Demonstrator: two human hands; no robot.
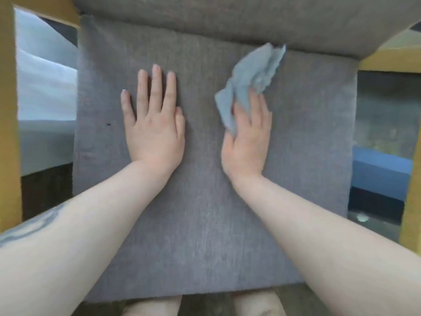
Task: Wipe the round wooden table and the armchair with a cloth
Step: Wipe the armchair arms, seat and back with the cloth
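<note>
The right hand [247, 137] presses the crumpled blue cloth [249, 80] onto the armchair's grey seat cushion [205, 213], thumb pinching a fold. The left hand [155, 124] lies flat, fingers straight. The cloth appears light and limp; bunch it under the palm.

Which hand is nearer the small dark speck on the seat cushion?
Left. The left hand lies flat on the cushion just right of the speck; the right hand, holding the cloth, is farther right.

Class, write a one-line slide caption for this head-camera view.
Left hand rests flat on the grey fabric armchair seat cushion while the right hand presses a crumpled blue-grey cloth against it.
</note>
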